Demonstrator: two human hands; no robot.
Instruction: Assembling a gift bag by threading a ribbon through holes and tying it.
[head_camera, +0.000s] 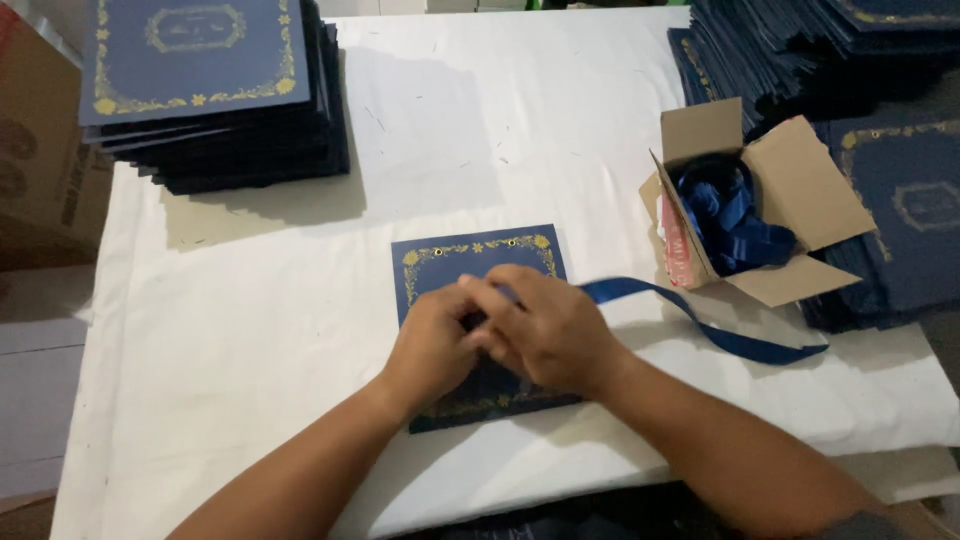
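Right now both hands meet over a flat dark-blue card cover w/ gold ornamental border (478, 262), lying mid-table on the white cloth-covered table (250, 300). Left hand (432, 342) has fingers curled, pinching at the same spot as the right hand (545, 328), which is closed on the end of a long blue satin ribbon (700, 322). Ribbon trails off to the right across the cloth, its free end near the open small cardboard box (790, 190) stuffed w/ more blue ribbon. Exact finger grip of left hand: can't tell, partly hidden. Stack of matching blue covers (210, 80) sits top left; more stacks (880, 120) lie at right, behind & beside the box.
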